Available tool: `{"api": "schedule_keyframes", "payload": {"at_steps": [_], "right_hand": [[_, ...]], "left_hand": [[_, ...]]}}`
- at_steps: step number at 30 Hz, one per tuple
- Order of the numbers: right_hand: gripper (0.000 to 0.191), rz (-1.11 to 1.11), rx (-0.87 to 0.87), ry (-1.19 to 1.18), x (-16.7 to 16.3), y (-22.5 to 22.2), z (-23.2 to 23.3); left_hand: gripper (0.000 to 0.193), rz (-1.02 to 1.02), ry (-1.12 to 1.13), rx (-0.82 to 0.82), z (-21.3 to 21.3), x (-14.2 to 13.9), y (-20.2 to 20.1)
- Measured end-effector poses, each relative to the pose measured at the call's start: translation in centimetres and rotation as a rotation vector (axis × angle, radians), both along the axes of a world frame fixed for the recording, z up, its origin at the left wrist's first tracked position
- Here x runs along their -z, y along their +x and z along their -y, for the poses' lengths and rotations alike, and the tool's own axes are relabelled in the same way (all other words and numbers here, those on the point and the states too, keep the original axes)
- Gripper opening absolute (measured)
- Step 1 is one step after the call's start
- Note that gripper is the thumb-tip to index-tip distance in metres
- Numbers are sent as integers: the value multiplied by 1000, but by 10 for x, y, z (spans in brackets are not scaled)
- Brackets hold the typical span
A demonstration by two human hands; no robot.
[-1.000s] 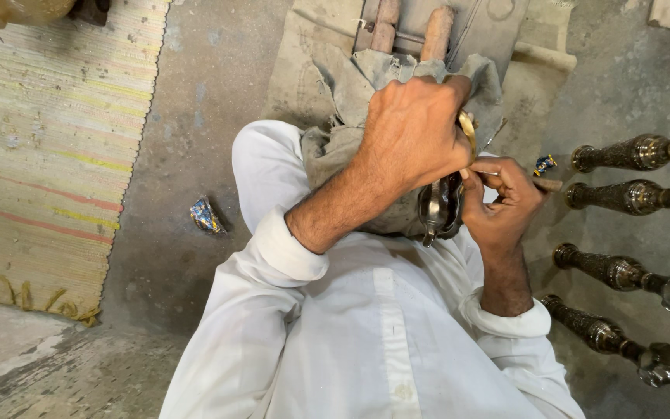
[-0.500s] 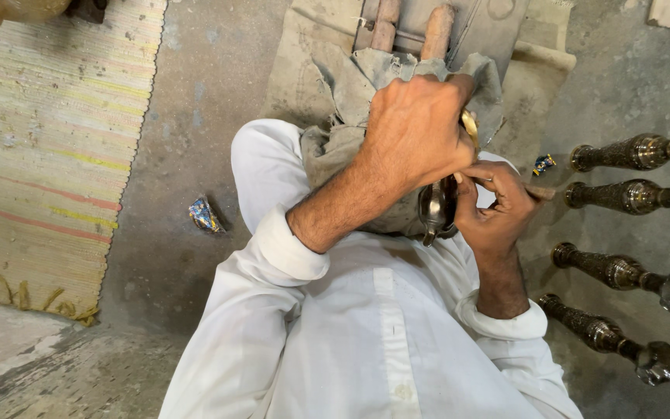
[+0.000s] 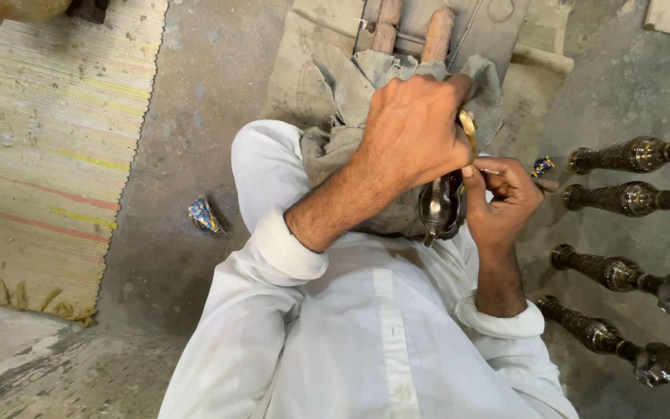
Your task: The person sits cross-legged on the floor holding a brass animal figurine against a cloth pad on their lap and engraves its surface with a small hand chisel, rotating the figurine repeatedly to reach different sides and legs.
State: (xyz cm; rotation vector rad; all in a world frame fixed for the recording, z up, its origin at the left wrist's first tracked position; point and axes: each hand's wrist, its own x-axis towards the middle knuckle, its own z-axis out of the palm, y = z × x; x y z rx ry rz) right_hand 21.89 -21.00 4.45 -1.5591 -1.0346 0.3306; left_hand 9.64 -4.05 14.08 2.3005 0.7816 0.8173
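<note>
Your left hand is curled tight over the top of a dark, shiny fluted metal piece, pressing it down into the grey cloth draped across your lap. Your right hand is closed narrow, fingertips pinched at the piece's right edge beside a brass-coloured rim. Two worn wooden handles lie just beyond the cloth. To your right, four ornate turned metal spindles lie side by side on the rough concrete floor, close to your elbow. A woven striped mat lies well off to the left, bare floor between.
</note>
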Motion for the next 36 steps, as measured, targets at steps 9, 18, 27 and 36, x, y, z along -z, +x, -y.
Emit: {"api": "schedule_keyframes", "payload": {"at_steps": [9, 18, 27, 36], "right_hand": [[9, -32, -148, 97, 4, 16, -28], [8, -31, -220, -23, -9, 23, -45], [8, 76, -275, -13, -13, 24, -45], [10, 162, -310, -20, -22, 26, -46]], "left_hand": [[16, 33, -42, 72, -22, 1, -26], [14, 19, -80, 106, -27, 2, -31], [14, -27, -141, 132, -30, 1, -32], [15, -2, -112, 118, -29, 0, -33]]}}
